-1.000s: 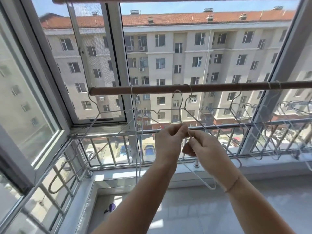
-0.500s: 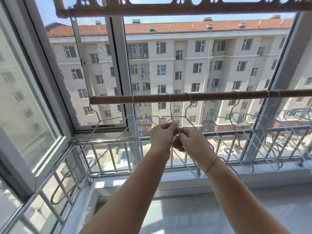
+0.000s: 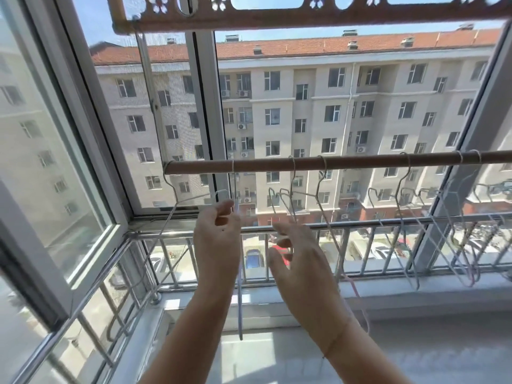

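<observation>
Two hands were up in front of the balcony window, head view only. Left hand (image 3: 217,242) was raised below the wooden rod (image 3: 346,162), fingers loosely curved with a clear gap between thumb and index, gripping nothing. Its thumb tip was just beside the thin wire hanger (image 3: 240,300); could not tell if they touched. That hanger hung edge-on from the rod by its hook, to the left of the middle, and ran straight down past the left wrist to below sill level.

Right hand (image 3: 299,261) was lower and to the right, apart from the left hand, fingers spread and slightly bent, holding nothing. Its fingertips were near the lower wires of two more hangers (image 3: 279,195) hooked on the rod; contact was unclear.

One hanger (image 3: 177,200) hung at the rod's left end, and several others (image 3: 401,189) hung further right. A metal railing (image 3: 360,221) ran outside the glass. A perforated bar (image 3: 277,15) crossed the top, with an apartment block (image 3: 304,106) beyond. A thin bracelet (image 3: 335,342) was on the right wrist.
</observation>
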Action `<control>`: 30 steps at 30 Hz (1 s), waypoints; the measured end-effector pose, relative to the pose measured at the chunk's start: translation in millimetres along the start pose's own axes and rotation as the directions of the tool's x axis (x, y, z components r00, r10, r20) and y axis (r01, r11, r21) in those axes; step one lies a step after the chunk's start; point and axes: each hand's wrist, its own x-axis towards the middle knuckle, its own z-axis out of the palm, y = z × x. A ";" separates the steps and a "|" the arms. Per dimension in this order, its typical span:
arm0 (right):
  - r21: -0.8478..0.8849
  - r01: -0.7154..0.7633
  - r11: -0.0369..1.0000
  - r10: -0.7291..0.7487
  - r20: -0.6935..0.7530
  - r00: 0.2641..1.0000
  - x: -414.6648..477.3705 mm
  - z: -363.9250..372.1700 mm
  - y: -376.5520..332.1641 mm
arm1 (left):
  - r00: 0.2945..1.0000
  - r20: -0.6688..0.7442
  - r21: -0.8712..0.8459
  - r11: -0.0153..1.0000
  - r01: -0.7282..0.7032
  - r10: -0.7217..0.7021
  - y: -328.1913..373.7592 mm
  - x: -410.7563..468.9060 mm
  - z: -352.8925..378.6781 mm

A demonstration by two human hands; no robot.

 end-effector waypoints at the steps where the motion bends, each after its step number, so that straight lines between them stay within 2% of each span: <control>1: 0.028 -0.033 0.999 0.031 0.043 0.999 -1.7 8.8 -2.2 | 0.997 0.003 -0.010 0.997 0.074 -0.074 -7.7 5.3 -2.7; 3: 0.081 -0.128 0.988 0.117 0.134 0.984 -0.6 24.7 -2.1 | 0.963 0.085 -0.039 0.965 0.258 -0.254 -21.0 13.4 -4.3; 5: 0.136 -0.215 0.967 0.183 0.219 0.958 2.1 36.8 -0.7 | 0.897 0.189 -0.084 0.904 0.420 -0.399 -28.8 19.1 -5.4; 8: 0.204 -0.252 0.946 0.199 0.249 0.948 4.6 47.7 0.8 | 0.826 0.307 -0.167 0.828 0.535 -0.472 -35.1 23.8 -7.9; 11: 0.241 -0.267 0.933 0.224 0.193 0.955 9.9 50.9 3.0 | 0.814 0.349 -0.207 0.809 0.550 -0.464 -33.9 28.3 -6.6; 17: 0.285 -0.256 0.924 0.228 0.127 0.965 34.6 53.6 0.1 | 0.837 0.285 -0.281 0.794 0.539 -0.467 -15.0 57.7 11.1; 22: 0.325 -0.249 0.912 0.242 0.064 0.968 41.8 53.5 8.8 | 0.819 0.291 -0.166 0.817 0.552 -0.494 -26.5 61.8 23.6; 30: 0.202 -0.293 0.935 0.282 0.081 0.956 16.8 60.0 50.0 | 0.729 0.348 0.025 0.783 0.621 -0.589 -94.4 18.9 -2.3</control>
